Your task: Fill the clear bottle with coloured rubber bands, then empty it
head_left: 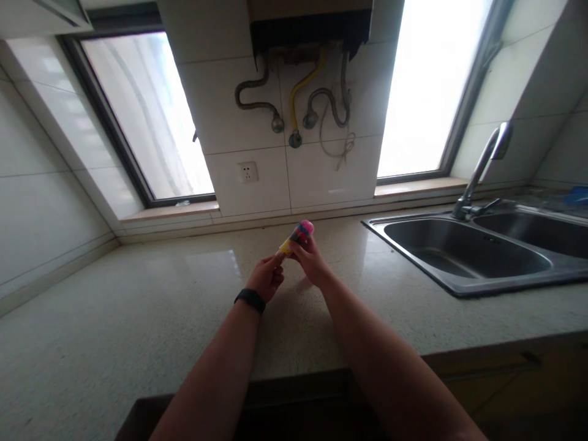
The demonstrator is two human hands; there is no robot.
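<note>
Both my arms reach out over the pale stone countertop (138,306). My right hand (310,260) is closed around a small multicoloured object (299,235) with pink, blue and yellow parts, held tilted above the counter. My left hand (266,277) pinches the object's lower yellow end with its fingertips. A black band (250,300) sits on my left wrist. What the object is, I cannot make out.
A steel double sink (463,257) with a tall tap (482,162) lies to the right. Two bright windows (147,116) flank a tiled wall with a socket (248,173), hoses and a wall-mounted heater (310,27). A blue item (577,195) sits far right.
</note>
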